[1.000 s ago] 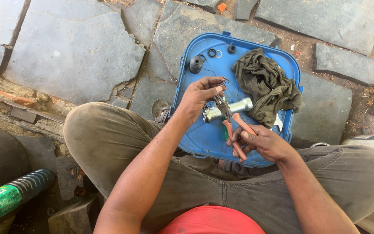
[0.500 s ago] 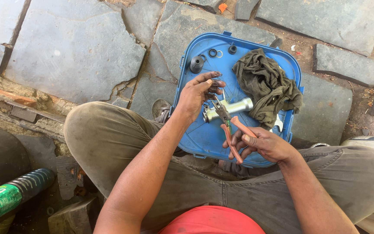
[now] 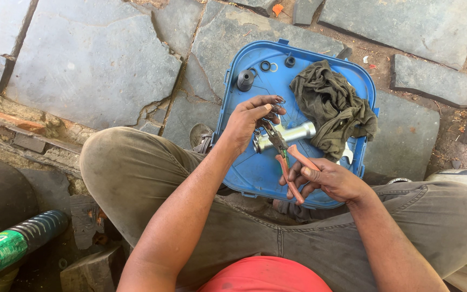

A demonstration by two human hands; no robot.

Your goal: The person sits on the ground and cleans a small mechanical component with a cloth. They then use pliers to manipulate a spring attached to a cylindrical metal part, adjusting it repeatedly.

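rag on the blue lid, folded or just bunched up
Bunched up. The dark green rag lies in a crumpled, wrinkled heap on the blue lid, with no flat layers or straight edges.

Bright, even daylight, soft shadows under the hands and dark rag (image 3: 332, 105), mild sheen on the blue lid (image 3: 255, 173) and metal fitting (image 3: 290, 135), sharp centre, slight wide-angle stretch toward near corners.

Green label (image 3: 7, 244) wraps bottle (image 3: 12, 246) lying btm-left.
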